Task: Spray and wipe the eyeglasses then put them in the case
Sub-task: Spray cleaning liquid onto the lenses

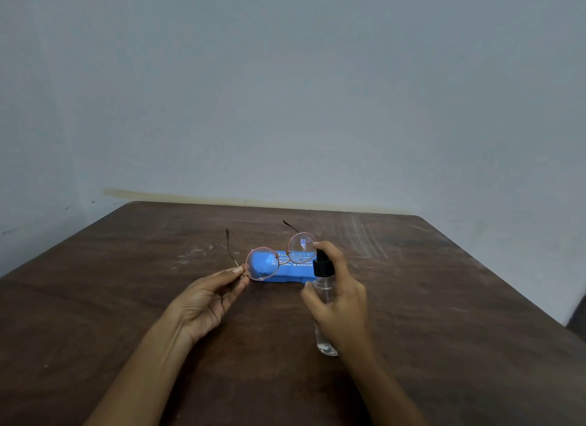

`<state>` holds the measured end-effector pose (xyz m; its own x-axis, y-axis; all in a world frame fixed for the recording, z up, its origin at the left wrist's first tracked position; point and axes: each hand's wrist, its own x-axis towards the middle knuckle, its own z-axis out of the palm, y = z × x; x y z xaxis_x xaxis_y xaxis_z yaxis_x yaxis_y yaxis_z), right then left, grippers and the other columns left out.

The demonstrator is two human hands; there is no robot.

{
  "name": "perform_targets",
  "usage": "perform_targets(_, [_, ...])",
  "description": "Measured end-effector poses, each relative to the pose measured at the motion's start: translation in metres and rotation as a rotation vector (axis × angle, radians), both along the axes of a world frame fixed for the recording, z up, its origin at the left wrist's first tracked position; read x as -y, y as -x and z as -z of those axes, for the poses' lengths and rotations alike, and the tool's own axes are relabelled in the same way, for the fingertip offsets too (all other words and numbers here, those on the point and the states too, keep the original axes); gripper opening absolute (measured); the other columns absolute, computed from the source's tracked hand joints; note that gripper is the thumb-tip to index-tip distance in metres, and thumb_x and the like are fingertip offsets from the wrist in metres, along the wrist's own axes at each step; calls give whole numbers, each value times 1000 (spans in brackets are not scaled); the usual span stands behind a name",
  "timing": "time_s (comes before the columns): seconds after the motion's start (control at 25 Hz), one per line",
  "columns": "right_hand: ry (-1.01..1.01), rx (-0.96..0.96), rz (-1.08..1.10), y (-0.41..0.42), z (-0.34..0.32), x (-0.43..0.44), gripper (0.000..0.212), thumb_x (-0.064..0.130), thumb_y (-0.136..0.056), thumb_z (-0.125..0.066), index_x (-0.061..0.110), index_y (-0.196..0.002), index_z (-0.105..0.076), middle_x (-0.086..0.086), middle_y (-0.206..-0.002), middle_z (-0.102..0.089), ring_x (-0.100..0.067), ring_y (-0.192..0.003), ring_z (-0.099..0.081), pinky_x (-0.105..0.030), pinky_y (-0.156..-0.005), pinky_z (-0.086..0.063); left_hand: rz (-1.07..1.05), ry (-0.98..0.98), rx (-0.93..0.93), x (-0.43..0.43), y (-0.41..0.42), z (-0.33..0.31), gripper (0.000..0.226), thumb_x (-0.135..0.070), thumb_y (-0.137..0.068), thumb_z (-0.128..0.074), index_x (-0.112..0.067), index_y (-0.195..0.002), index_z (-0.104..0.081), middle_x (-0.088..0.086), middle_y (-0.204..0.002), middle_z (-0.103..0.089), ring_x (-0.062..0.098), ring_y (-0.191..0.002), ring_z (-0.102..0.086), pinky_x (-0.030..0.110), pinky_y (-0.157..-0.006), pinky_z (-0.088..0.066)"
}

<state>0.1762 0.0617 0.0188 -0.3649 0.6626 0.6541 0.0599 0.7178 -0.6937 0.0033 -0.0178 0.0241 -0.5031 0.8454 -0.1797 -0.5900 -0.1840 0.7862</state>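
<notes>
Pale grey-blue wall (285,76) at the back, plain and matte, with a yellowish smear just above the far edge of the desk (126,298). That desk is dark brown wood grain, dull and scuffed, with pale chalky streaks towards its far right corner.

Up in the air near the middle of the desk go the eyeglasses (263,263): two round clear lenses in a thin pinkish metal rim, with slim dark arms unfolded and pointing at the far edge. The left hand (206,302) pinches them at the hinge beside the left lens, thumb and forefinger closed on the wire.

The right hand (339,295) is wrapped round a spray bottle (326,340), a slim clear cylinder with a ribbed black pump top. The forefinger sits on the pump, and the nozzle is just beside the right lens.

Behind and under the lenses lies the case (295,273), a blue plastic oblong with rounded ends and white print on its lid, flat on the desk.
</notes>
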Motion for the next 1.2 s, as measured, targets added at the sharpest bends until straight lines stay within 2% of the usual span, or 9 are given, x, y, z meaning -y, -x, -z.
perform_targets(0.2, [16, -32, 0, 0, -1, 1, 60, 5, -65, -55, 41, -113, -46, -14, -63, -61, -14, -46, -45, -6, -49, -36, 1, 5, 5, 0, 0, 0, 44, 4, -85, -47, -2, -49, -69, 5, -51, -69, 8, -45, -65, 14, -44, -52])
perform_targets(0.36, [9, -41, 4, 0, -2, 0, 70, 3, -67, -54, 34, -129, -44, -14, -53, -54, -8, -43, -39, -5, -48, -34, 0, 5, 6, 0, 1, 0, 43, 4, -85, -46, -2, -49, -70, 5, -52, -69, 8, -46, -65, 14, -44, -53])
perform_targets(0.52, [14, 5, -6, -1, -1, -1, 63, 4, -67, -57, 40, -116, -46, -11, -66, -64, -9, -47, -47, -7, -48, -37, 2, 12, 13, -1, 2, 1, 41, 4, -83, -48, -2, -49, -70, 5, -51, -69, 9, -45, -65, 13, -44, -52])
perform_targets(0.72, [32, 1, -17, -2, -1, 1, 61, 1, -67, -57, 42, -111, -47, -16, -67, -63, -12, -45, -45, -10, -47, -37, 21, 12, 12, 1, 1, 0, 20, 4, -64, -60, -2, -48, -70, 5, -51, -69, 9, -45, -65, 13, -43, -52])
perform_targets(0.88, [20, -27, -32, -2, -2, 1, 66, -1, -68, -58, 43, -116, -44, -16, -63, -61, -10, -45, -44, -10, -47, -39, 11, 17, -1, 0, 2, 1, 41, 4, -83, -48, -2, -49, -70, 5, -52, -69, 9, -45, -65, 14, -43, -52])
perform_targets(1.08, [10, -60, -25, -1, 1, -2, 68, 9, -68, -55, 48, -121, -38, -5, -62, -60, -9, -47, -47, -9, -49, -40, 16, 11, -33, 0, 0, 0, 45, 4, -86, -45, -3, -48, -70, 4, -51, -68, 8, -45, -64, 13, -44, -52])
perform_targets(1.12, [7, -66, -23, -1, 2, -3, 69, 10, -70, -56, 49, -122, -36, -2, -61, -59, -9, -47, -48, -10, -49, -41, 20, 11, -42, 0, 0, 0, 46, 4, -86, -45, -3, -48, -70, 4, -50, -68, 8, -45, -64, 13, -45, -52])
perform_targets(1.2, [10, -67, -29, -1, 3, -4, 70, 12, -74, -61, 53, -124, -33, 4, -65, -60, -12, -48, -53, -20, -50, -50, 29, 16, -61, 1, -1, 0, 46, 4, -86, -45, -3, -48, -70, 5, -49, -67, 8, -45, -64, 13, -45, -52])
